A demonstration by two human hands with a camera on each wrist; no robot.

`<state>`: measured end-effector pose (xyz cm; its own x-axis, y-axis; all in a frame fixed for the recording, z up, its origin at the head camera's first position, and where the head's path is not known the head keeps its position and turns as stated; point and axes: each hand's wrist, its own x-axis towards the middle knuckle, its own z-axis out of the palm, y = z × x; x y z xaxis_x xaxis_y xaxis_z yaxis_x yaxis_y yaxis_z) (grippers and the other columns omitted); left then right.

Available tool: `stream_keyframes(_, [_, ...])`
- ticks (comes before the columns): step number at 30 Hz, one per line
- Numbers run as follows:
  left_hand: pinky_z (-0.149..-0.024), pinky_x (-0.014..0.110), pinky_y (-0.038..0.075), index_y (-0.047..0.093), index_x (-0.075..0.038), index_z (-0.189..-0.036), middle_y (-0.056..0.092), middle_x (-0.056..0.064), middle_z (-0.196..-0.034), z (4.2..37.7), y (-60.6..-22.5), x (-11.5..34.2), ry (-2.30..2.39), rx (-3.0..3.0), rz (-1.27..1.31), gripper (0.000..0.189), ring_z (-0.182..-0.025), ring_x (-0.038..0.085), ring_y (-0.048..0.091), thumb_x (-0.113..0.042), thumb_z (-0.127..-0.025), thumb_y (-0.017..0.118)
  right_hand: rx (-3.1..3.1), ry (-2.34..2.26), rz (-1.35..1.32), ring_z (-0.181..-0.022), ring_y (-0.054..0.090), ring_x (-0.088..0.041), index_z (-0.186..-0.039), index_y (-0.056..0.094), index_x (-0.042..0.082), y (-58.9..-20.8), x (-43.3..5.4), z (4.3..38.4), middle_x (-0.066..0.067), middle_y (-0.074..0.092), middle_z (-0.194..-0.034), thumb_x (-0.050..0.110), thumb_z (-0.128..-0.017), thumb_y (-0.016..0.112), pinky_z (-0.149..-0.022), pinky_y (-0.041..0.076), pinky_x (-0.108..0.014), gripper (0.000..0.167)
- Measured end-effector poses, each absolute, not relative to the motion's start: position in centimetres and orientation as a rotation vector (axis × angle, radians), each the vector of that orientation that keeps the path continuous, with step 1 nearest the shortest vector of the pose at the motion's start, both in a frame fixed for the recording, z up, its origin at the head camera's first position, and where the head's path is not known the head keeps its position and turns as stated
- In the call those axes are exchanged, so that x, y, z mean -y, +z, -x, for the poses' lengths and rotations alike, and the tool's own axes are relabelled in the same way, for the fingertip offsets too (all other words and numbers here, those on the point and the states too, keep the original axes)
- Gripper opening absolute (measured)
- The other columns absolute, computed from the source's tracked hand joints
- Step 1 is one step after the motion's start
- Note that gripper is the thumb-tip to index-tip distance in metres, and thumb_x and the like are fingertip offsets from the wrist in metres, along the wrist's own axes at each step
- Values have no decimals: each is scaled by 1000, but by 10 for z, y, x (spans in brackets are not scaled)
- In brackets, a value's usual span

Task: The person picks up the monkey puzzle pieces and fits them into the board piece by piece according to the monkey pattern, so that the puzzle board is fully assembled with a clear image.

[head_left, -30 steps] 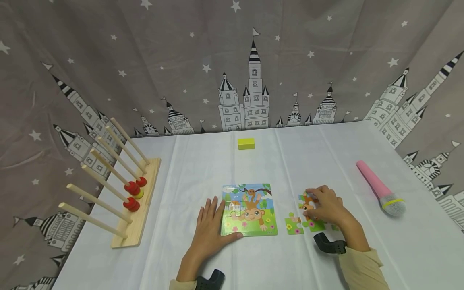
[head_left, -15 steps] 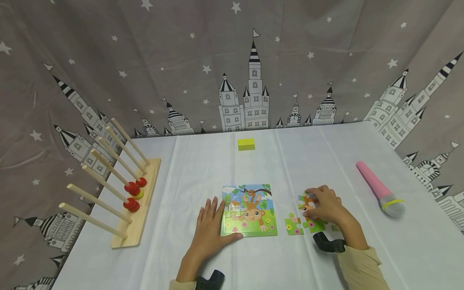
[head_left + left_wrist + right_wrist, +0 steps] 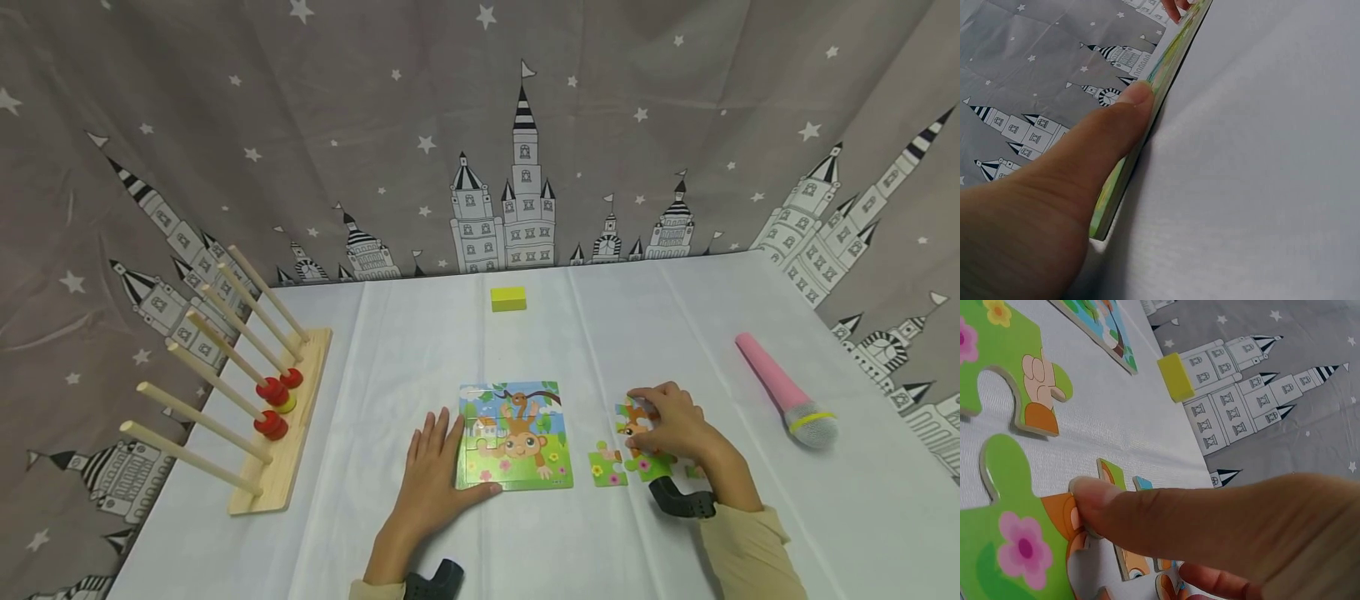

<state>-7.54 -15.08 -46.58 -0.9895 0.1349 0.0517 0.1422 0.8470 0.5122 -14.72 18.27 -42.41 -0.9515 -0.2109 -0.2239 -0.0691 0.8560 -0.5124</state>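
My left hand (image 3: 431,483) rests against the left edge of a square monkey jigsaw puzzle (image 3: 517,446), fingers extended, thumb along its near edge. Seen from the left wrist, the thumb (image 3: 1107,131) lies on the puzzle's rim. To the right, my right hand (image 3: 682,425) bends over loose jigsaw pieces, thumb and fingers around a brown-animal piece (image 3: 633,421). The right wrist view shows that thumb (image 3: 1147,509) at the edge of a pink-flower piece (image 3: 991,537), with fingertips (image 3: 1216,578) on the far side. A green corner piece (image 3: 606,468) lies apart to the left. The palm hides other pieces.
A wooden peg stand (image 3: 300,433) with red and yellow rings stands at the left. A yellow block (image 3: 508,300) lies toward the back. At the right is a pink toy microphone (image 3: 780,383). A grey castle-print curtain (image 3: 337,100) hangs behind the white table (image 3: 397,333).
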Motion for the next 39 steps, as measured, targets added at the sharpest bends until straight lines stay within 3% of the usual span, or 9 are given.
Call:
stream_keyframes(8, [-113,51,8,28,-9,-143,17,16,-151,75,-467,151,-820,2998,231,104,-141,34,9,-65,-64,66,-2764,-812,238,-94,40,-28,-123,49,11,-427,-186,148,-15,47,-106,29,-67,79,-74,32,-43,66])
stream_keyframes(17, [-113,51,8,28,-8,-142,18,16,-151,75,-467,151,-811,2991,237,104,-141,35,10,-64,-64,66,-2741,-996,298,-96,47,-24,-124,41,12,-433,-185,146,-13,53,-115,13,-68,76,-81,31,-46,66])
stream_keyframes(23, [-113,52,9,29,-7,-142,19,17,-150,75,-467,151,-801,2994,244,103,-140,36,10,-64,-64,66,-2723,-1047,313,-87,50,-21,-125,39,15,-433,-182,142,-15,55,-108,10,-71,73,-67,42,-30,64])
stream_keyframes(32, [-113,52,9,29,-8,-142,19,17,-150,75,-467,151,-796,3000,244,103,-140,36,10,-64,-65,66,-2762,-1108,265,-89,54,-24,-131,39,21,-438,-180,138,-21,57,-110,12,-75,71,-74,47,-36,65])
stream_keyframes(39, [-113,51,7,27,-9,-143,17,15,-151,76,-467,151,-821,3002,224,105,-141,34,8,-65,-63,66,-2753,-1162,309,-75,53,-17,-129,45,20,-442,-179,137,-17,61,-99,9,-78,68,-64,44,-27,58])
